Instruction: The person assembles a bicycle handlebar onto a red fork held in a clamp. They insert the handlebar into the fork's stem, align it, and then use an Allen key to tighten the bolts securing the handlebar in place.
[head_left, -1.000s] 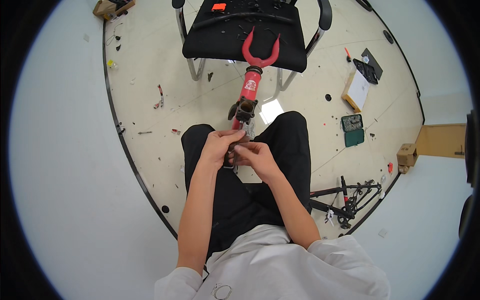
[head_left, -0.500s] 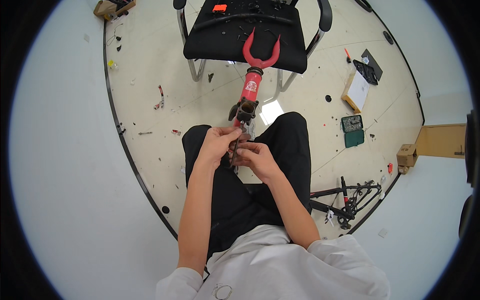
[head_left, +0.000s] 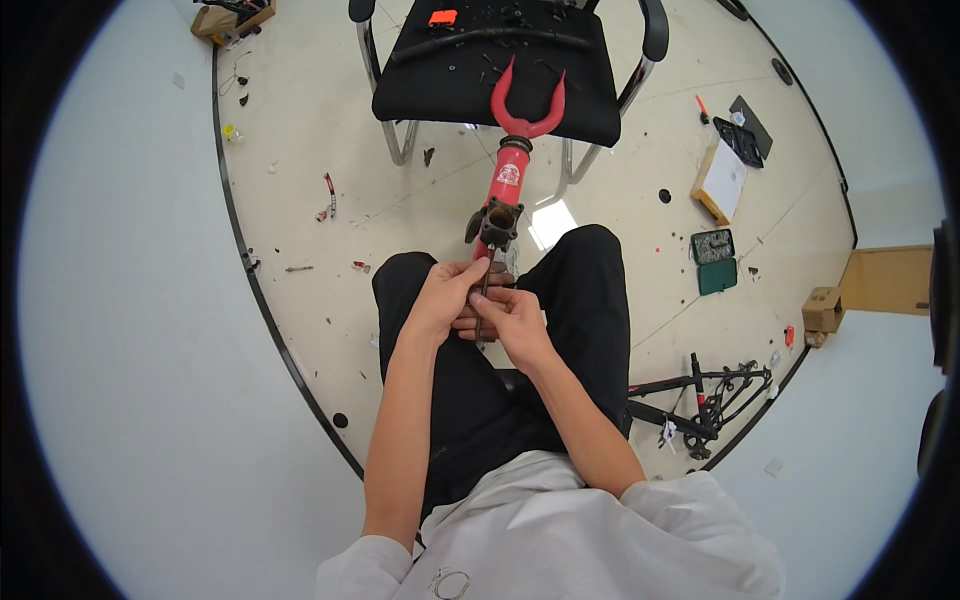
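A red bicycle fork (head_left: 512,165) leans from the black chair seat toward my knees, its prongs over the seat edge. At its near end sits a dark stem clamp (head_left: 500,219) with an open round mouth. Just below the clamp, a thin dark metal rod (head_left: 486,290) points up to it; whether its tip is seated in a bolt is too small to tell. My left hand (head_left: 446,296) pinches the rod near its upper end. Lower down, my right hand (head_left: 512,318) has thumb and fingers closed round the same rod. Fingers partly hide it.
The chair (head_left: 560,80) holds a black handlebar (head_left: 490,35), an orange piece (head_left: 443,18) and small bolts. On the floor at right lie a green case (head_left: 716,275), a white-topped box (head_left: 722,183) and a black bicycle frame (head_left: 700,400). Small parts are scattered at left.
The whole view has shifted slightly. The rod now stands more upright, and my right hand's fingers have turned a little around it. My left hand keeps its pinch.
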